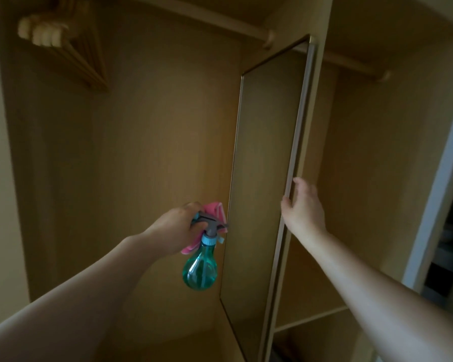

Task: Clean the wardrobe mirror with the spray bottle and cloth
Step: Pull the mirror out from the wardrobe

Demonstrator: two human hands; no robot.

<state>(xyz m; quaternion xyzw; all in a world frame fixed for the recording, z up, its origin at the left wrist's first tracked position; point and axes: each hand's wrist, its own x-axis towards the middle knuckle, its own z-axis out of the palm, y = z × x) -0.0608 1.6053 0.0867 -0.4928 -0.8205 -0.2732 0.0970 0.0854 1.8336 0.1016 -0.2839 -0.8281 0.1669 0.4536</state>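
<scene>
A tall framed mirror (264, 163) stands edge-on inside the open wooden wardrobe, swung out from the middle partition. My right hand (302, 205) grips its outer edge about halfway down, thumb on the near side and fingers behind. My left hand (179, 224) holds the grey trigger head of a teal spray bottle (200, 270), which hangs down, its nozzle pointing at the mirror's glass. A pink cloth (216, 212) is bunched in the same hand, behind the trigger.
Wooden hangers (63, 48) hang on the rail at the upper left. A clothes rail (351, 62) crosses the right compartment, with a shelf (314, 318) lower down. A white door frame (439, 184) stands at the far right.
</scene>
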